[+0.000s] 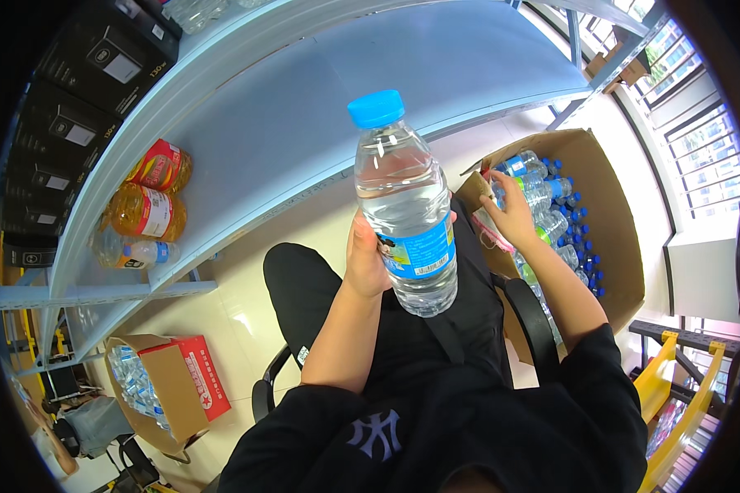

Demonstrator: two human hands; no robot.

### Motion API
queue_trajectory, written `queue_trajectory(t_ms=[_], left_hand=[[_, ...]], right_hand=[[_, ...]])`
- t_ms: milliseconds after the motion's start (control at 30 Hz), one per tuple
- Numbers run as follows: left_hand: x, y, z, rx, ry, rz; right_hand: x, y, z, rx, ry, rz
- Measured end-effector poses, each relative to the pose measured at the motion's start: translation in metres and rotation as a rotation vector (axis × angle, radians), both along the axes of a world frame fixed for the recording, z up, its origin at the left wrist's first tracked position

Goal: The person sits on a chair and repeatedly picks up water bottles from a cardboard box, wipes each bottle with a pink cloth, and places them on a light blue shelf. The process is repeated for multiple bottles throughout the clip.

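Note:
My left hand [370,256] is wrapped around a large clear plastic water bottle [407,203] with a blue cap and a blue label. The bottle stands tilted in front of my lap, cap away from me. At the near side of a big cardboard box [613,222], my right hand [510,209] has its thumb and fingers at the box's flap and a cloth with a pink edge [494,232]. Whether it grips either one cannot be told. Inside that box lie several clear water bottles [552,225] with blue caps.
A blue metal shelf [320,98] spans the far side, bearing oil jugs [151,211] and a small bottle [151,251] at its left end. Black boxes [89,123] stack at far left. A carton of bottles [176,382] sits on the floor. Chair armrests [530,320] flank me.

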State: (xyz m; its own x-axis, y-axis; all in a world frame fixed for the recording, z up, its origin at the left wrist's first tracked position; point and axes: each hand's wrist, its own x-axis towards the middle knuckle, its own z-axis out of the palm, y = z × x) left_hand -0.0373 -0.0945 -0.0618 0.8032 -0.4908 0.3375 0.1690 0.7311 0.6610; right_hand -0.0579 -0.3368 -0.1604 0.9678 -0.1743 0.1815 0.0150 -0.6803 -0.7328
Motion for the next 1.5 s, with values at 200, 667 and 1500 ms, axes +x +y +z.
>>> queue_trajectory(t_ms=[200,667,1500], left_hand=[[-0.001,0.011,0.002,-0.084,0.083,0.005],[-0.012,0.022,0.004,-0.177,0.099,0.011],[-0.018,0.031,-0.006,0.315,-0.064,0.392]], right_hand=[[-0.006,-0.029,-0.137,-0.463,0.285,-0.043],[0.011,-0.057,-0.081,0.496,-0.025,-0.419],[0.015,0.150,0.160,0.856,-0.146,0.592]])
